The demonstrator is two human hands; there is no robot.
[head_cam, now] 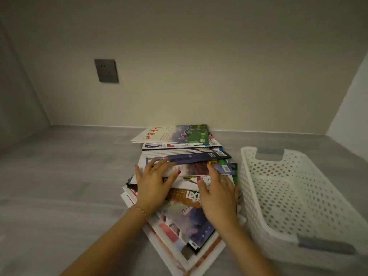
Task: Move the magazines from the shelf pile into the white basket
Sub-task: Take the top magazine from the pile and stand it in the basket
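**Hands on the pile**

We see the left hand [153, 181] and right hand [216, 193] resting flat, fingers spread, gripping nothing, on the slumped pile of glossy magazines [179, 176] beside the perforated white plastic basket [298, 198] on the grey shelf [69, 186].

Red characters, blurred beyond reading, head the top magazine [175, 135].

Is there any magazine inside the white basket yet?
No, the white basket shows only its bare perforated floor; the magazines lie piled beside it.
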